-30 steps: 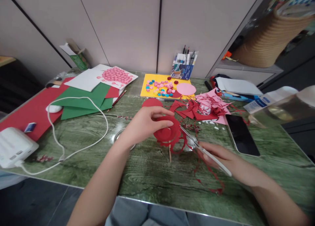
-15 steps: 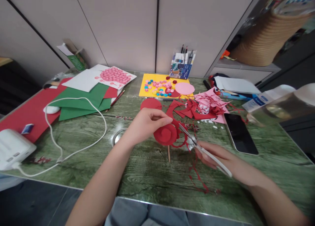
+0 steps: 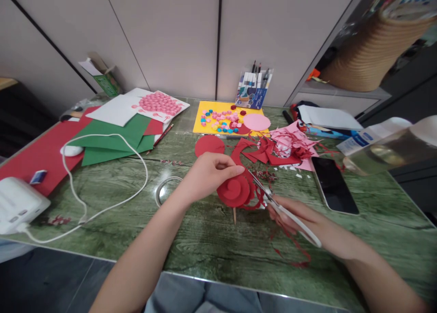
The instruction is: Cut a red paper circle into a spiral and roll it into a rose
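My left hand (image 3: 213, 174) pinches a red paper spiral (image 3: 234, 190) at its upper edge, above the middle of the table. In my right hand (image 3: 290, 213) is a pair of scissors (image 3: 298, 224) with white handles, the blades pointing up and left against the spiral's right edge. Thin red paper trimmings (image 3: 297, 263) dangle below the right hand. Under the spiral the tip of a wooden stick (image 3: 234, 216) shows; the rest is hidden. A red paper circle (image 3: 209, 146) lies just beyond the left hand.
Red and pink paper scraps (image 3: 290, 142) are heaped behind the scissors, near a phone (image 3: 334, 185). Small paper rolls lie on a yellow sheet (image 3: 198, 127). On the left are green paper (image 3: 112, 133), a white cable (image 3: 145, 167), a white charger (image 3: 23, 206) and a tape roll (image 3: 157, 195).
The spiral has moved slightly right and down with my left hand, nearer the scissors. The red trimmings below the right hand have swung to the right.
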